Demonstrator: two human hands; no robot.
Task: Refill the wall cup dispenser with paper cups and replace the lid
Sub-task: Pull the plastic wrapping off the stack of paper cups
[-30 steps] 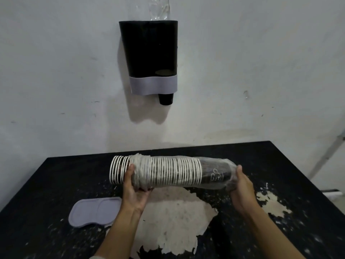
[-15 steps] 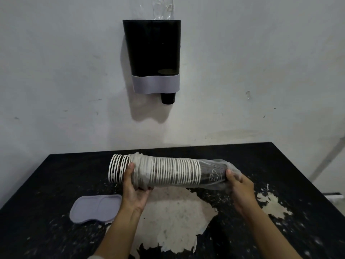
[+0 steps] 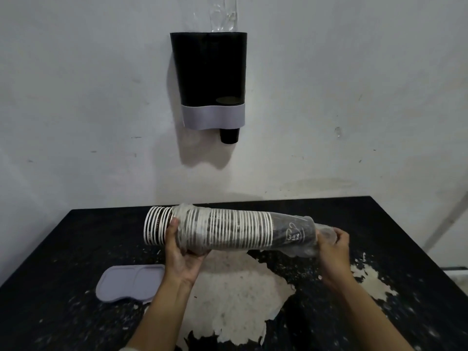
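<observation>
Facing a white wall (image 3: pixel 354 84), a person stands at a black table (image 3: pixel 63 249) whose top is worn, with a big pale patch of peeled surface (image 3: pixel 238 295) just under and between the two hands. High above the hands, a black dispenser (image 3: pixel 209 69) with a grey base band hangs on the wall, open at the top, crumpled clear plastic (image 3: pixel 224 15) poking up out of it; one black cup (image 3: pixel 229 135) sticks out below the band.

Both hands hold a stack of cups (image 3: pixel 222 228) in the air above the table, lying on its side, its long axis running left to right and tipped slightly down at the right. The white rims face left, the closed black cup bottoms point right. A clear sleeve (image 3: pixel 293 236) covers most of the stack; the leftmost rims are bare.

The left hand (image 3: pixel 181 257) cups the stack from beneath near its open end, thumb curled up over the front. The right hand (image 3: pixel 331 252) pinches the bunched sleeve at the closed end.

A grey lid (image 3: pixel 130 282) lies flat on the table just left of the left wrist.
</observation>
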